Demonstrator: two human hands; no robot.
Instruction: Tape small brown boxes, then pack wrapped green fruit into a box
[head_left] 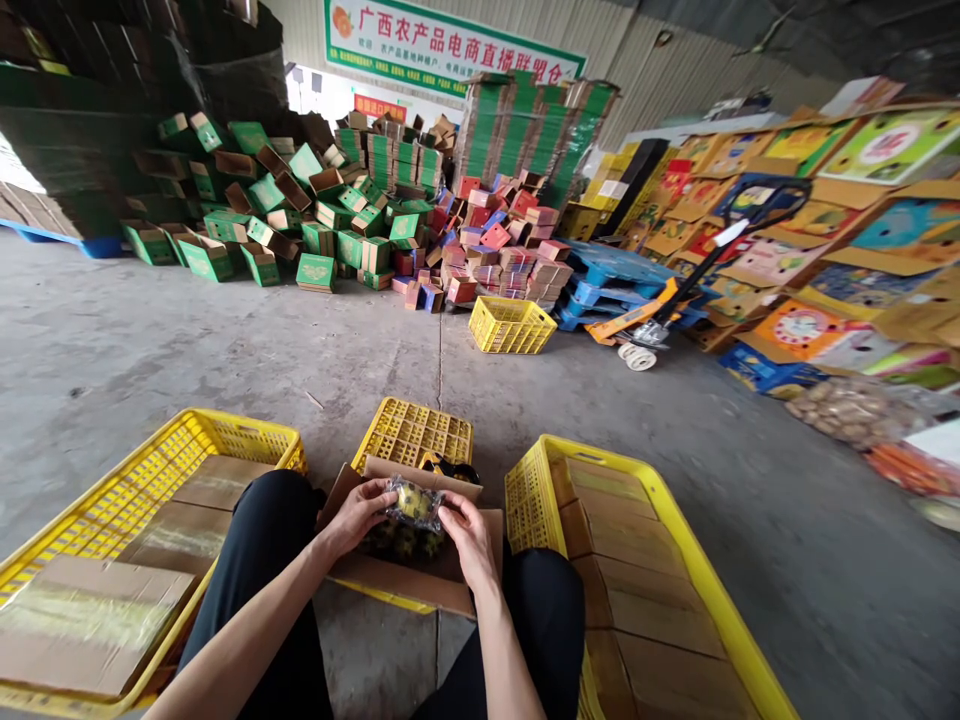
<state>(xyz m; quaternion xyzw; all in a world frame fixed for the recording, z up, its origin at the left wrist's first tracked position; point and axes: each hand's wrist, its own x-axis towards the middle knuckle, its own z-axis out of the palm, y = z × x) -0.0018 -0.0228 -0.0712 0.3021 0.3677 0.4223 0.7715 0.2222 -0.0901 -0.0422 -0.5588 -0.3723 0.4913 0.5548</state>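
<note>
Between both hands, over an open cardboard box (pixel 405 578), is a small clear plastic packet (pixel 414 502) with something round and yellow-green with dark marks inside. My left hand (pixel 361 512) pinches the packet's left end. The right end is between the fingers of my right hand (pixel 466 532). Inside the box lie several dark green and yellowish items (pixel 401 542), partly hidden by the packet and hands; their kind is unclear. The box rests between my knees on an upturned yellow crate (pixel 420 428). A black and orange tool (pixel 451 468) lies behind the box.
On my left, a yellow crate (pixel 259 438) holds taped cardboard boxes (pixel 97 610). Another yellow crate (pixel 667 490), on my right, holds closed cartons (pixel 637 590). Ahead are a small yellow basket (pixel 512 328), a pallet jack (pixel 645 320), blue pallets (pixel 600 270) and piled green cartons (pixel 315 272).
</note>
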